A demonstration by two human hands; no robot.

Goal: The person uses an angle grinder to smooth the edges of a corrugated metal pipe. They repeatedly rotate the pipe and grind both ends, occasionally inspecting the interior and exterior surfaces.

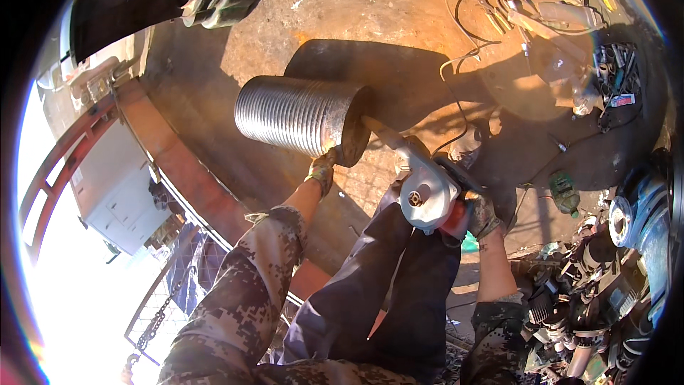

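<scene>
A grooved steel drum (285, 114) lies on its side on the brown floor, its flat end turned right. My gloved left hand (322, 172) grips the drum's near edge by that end, fingertips on the metal. In my gloved right hand (482, 215) is a grey hand-held power tool (427, 196) with a rounded housing and a round hub in its side. The tool's narrow brownish nose (385, 132) points at the drum's end and reaches close to it; whether they touch, I cannot tell. The handle is partly hidden behind my right hand.
A dark cable (463, 110) winds across the floor toward loose tools at the back right. Further right is a box of small tools (617, 71). A heap of metal parts (577, 299) and a green bottle (563, 192) lie nearer. A rusty red beam (178, 150) runs along the left.
</scene>
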